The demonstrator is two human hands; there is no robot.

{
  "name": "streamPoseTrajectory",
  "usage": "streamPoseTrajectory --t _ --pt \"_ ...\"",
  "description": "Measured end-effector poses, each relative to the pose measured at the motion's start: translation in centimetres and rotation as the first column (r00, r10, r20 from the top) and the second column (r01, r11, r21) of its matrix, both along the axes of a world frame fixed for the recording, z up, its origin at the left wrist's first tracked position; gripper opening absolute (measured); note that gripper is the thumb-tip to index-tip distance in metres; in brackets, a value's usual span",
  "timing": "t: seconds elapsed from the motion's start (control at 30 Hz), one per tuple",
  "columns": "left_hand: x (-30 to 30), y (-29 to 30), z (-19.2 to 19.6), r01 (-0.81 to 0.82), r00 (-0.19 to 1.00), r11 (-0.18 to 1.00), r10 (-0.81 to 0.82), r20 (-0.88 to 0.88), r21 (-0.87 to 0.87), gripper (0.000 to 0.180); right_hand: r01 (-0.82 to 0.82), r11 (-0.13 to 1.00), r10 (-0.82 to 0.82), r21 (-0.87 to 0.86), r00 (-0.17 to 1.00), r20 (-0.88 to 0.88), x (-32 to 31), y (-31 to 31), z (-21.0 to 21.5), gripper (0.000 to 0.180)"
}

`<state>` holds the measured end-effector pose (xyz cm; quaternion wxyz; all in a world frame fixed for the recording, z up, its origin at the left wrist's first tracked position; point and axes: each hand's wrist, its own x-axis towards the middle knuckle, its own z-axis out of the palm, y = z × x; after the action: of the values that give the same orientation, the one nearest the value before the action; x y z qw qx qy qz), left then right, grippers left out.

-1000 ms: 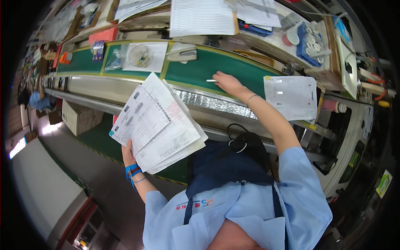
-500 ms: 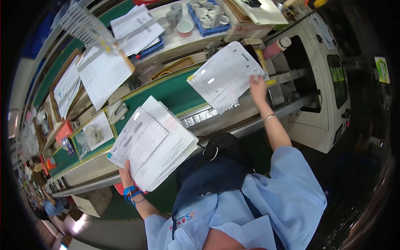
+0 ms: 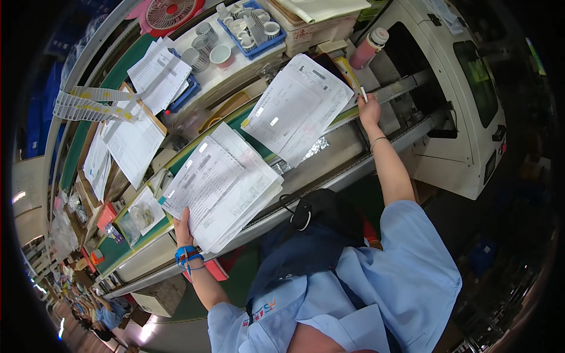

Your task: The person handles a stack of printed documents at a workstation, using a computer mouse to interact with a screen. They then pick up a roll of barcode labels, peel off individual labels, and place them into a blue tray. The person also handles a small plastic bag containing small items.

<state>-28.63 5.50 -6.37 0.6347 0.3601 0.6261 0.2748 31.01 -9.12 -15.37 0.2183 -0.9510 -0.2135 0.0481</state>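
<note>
My left hand (image 3: 182, 230) grips the lower corner of a thick stack of printed white sheets (image 3: 222, 183) and holds it up over the workbench edge. A blue band sits on that wrist. My right hand (image 3: 369, 109) reaches far forward with a white pen (image 3: 364, 94) in its fingers. It rests beside a second sheaf of printed papers (image 3: 298, 107) that lies on the green conveyor belt (image 3: 247, 117), next to a white machine (image 3: 471, 88).
A pink bottle (image 3: 368, 48) stands behind the right hand. A blue tray of small cups (image 3: 252, 26), more paper sheets (image 3: 158, 73), a fan (image 3: 170, 12) and bagged parts (image 3: 141, 216) lie along the bench. Other workers sit far down the line at lower left.
The view has swung right along the bench. My right hand has gone from the belt to the second sheaf by the white machine. My left hand still holds the stack.
</note>
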Motion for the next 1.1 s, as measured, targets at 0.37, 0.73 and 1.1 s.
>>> streamPoseTrajectory --t 0.37,0.73,1.1 --pt "-0.5 1.4 -1.3 0.0 0.997 0.996 -0.008 -0.083 -0.086 0.048 0.001 1.0 -0.001 -0.007 1.0 0.009 0.5 1.0 -0.3 0.025" --pt "-2.3 3.7 -7.2 0.359 0.887 0.918 -0.279 -0.369 0.17 0.056 0.097 0.709 0.199 0.698 0.923 -0.33 -7.3 3.0 9.5 0.021" --pt "0.2 2.3 -11.8 0.28 0.765 0.769 0.183 -0.618 0.575 0.052 -0.538 0.658 0.727 0.527 0.271 -0.631 -29.2 13.3 5.7 0.021"
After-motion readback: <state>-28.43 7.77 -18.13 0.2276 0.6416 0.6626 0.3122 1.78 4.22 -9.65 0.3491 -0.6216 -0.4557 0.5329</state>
